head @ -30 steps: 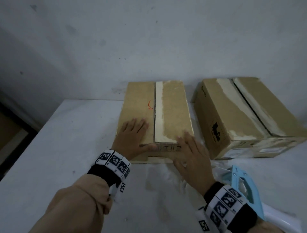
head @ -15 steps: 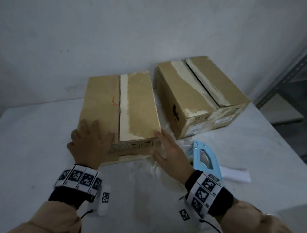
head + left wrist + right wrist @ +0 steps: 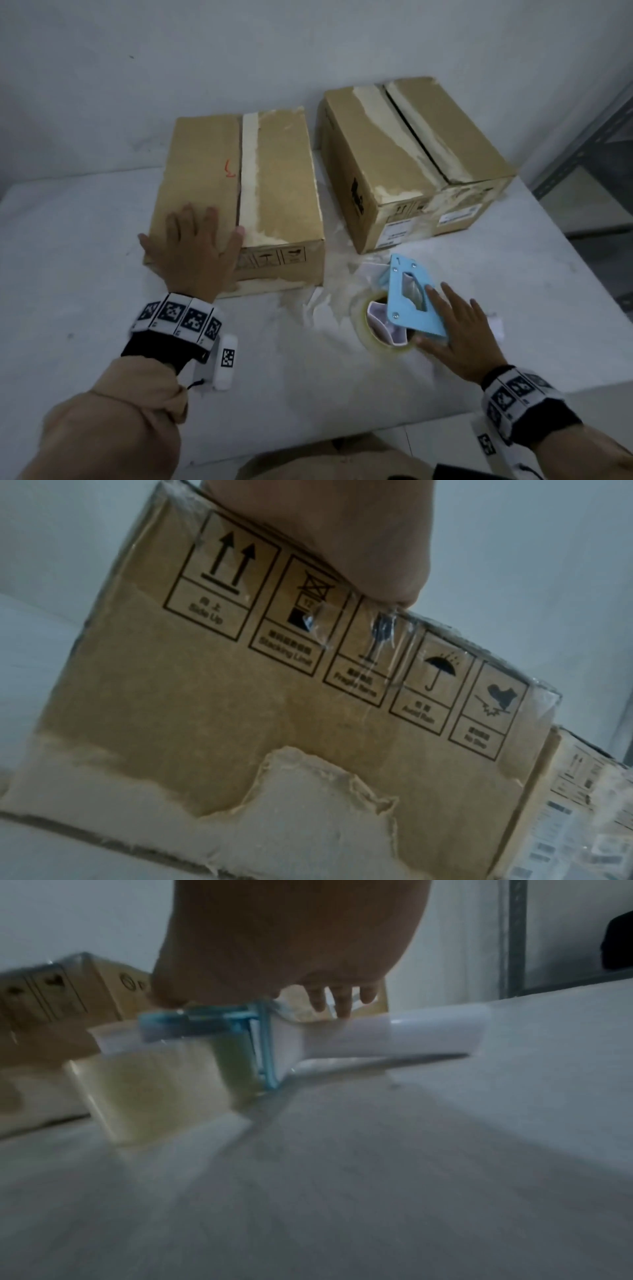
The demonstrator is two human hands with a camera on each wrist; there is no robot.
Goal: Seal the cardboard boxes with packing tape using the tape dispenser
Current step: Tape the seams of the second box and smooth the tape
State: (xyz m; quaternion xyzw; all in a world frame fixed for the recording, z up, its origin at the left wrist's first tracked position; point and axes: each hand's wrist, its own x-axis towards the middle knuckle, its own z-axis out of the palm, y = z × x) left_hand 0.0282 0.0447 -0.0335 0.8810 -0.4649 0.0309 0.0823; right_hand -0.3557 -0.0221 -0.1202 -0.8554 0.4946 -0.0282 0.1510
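Torn matt cardboard box, glossy tape

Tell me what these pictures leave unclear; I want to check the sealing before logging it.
- Left box: the left hand covers part of its near top edge in the head view.
- Tape dispenser: the right hand hides its handle in the head view, and the right wrist view is blurred, so contact is unclear.
- Right box: its label print is too small in the head view.
- Box contents: hidden by closed flaps.
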